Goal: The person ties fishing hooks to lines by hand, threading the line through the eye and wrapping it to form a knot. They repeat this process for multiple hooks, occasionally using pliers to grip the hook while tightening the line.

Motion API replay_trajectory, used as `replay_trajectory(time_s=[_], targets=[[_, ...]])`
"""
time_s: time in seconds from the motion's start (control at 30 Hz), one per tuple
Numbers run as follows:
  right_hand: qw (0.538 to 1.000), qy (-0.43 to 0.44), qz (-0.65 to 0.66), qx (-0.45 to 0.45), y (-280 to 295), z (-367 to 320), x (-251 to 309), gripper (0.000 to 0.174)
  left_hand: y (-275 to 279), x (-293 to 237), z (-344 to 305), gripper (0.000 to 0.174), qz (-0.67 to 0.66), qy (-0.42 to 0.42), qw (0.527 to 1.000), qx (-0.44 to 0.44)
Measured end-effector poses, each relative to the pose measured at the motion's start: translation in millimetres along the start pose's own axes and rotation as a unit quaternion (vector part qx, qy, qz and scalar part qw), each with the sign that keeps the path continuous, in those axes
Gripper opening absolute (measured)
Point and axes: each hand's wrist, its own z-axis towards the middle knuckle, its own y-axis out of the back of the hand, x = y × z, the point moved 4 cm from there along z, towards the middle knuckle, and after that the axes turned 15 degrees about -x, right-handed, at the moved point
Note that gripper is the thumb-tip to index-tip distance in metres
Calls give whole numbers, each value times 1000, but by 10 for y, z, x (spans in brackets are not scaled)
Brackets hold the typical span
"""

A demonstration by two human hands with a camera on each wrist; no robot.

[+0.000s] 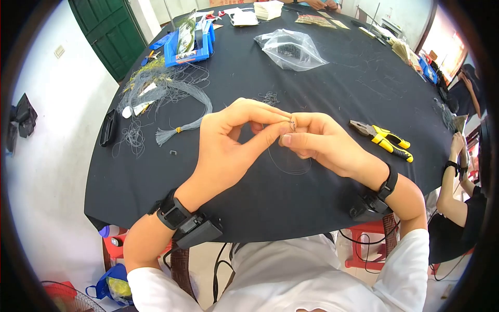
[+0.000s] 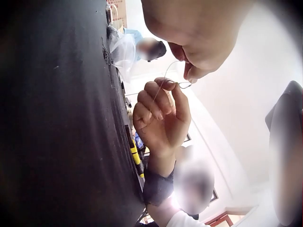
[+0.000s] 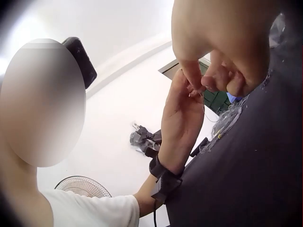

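Over the black table my left hand and right hand meet fingertip to fingertip. A small dark metal fish hook shows between them in the left wrist view, pinched between the thumb and forefinger of my right hand. Thin clear fishing line arcs from my left fingertips towards the right hand, and my left thumb and forefinger pinch it. Below the hands the line hangs in a loose loop in the head view. The fingertips hide part of the hook and the line.
Pliers with yellow-black handles lie to the right. At left are a tied bundle of grey line, tangled strands and a black case. Farther back stand a blue tray and a clear plastic bag. Other people sit around the table.
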Motion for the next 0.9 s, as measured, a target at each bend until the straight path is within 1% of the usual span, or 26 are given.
replay_trajectory(time_s=[0.03, 0.13, 0.2, 0.23, 0.27, 0.3, 0.33, 0.37, 0.47, 0.5, 0.6, 0.67, 0.73, 0.77, 0.87, 0.9], targets=[[999, -36, 31, 5, 6, 2, -41, 9, 6, 22, 5, 12, 5, 2, 1000, -5], [1000, -24, 18, 1, -6, -21, -65, 10, 18, 46, 1, 13, 26, 22, 999, -23], [988, 95, -114, -34, -44, -92, 15, 9, 31, 70, 5, 14, 36, 33, 998, -41], [970, 154, -179, -50, -64, -122, 76, 8, 36, 99, 3, 14, 39, 36, 997, -50], [926, 264, -262, -58, -93, -154, 179, 9, 41, 116, 1, 14, 42, 40, 997, -58], [864, 367, -338, -65, -132, -205, 262, 10, 37, 114, -4, 14, 56, 38, 996, -54], [784, 463, -407, -72, -169, -259, 310, 12, 30, 106, -12, 15, 70, 36, 996, -49], [623, 620, -472, -71, -196, -296, 362, 18, 17, 98, -16, 15, 84, 34, 995, -44], [524, 684, -502, -65, -207, -356, 469, 21, -64, 55, -51, 9, 43, 27, 998, -49], [531, 684, -496, -66, -185, -352, 486, 21, -80, 62, -59, 10, 40, 26, 998, -33], [577, 662, -476, -46, -134, -316, 532, 20, -108, 66, -79, 13, 42, 18, 999, 17], [654, 614, -438, -58, -97, -285, 542, 16, -124, 17, -91, 16, 59, 9, 997, 52], [714, 568, -403, -72, -50, -235, 543, 15, -135, 1, -114, 17, 62, 5, 997, 54], [720, 557, -405, -88, -24, -217, 539, 11, -137, -9, -119, 17, 64, 3, 996, 55], [775, 491, -383, -104, 37, -182, 542, 8, -132, -77, -95, 18, 57, -29, 997, 40], [803, 475, -343, -109, 59, -142, 498, 5, -128, -84, -89, 18, 73, -48, 995, 43]])
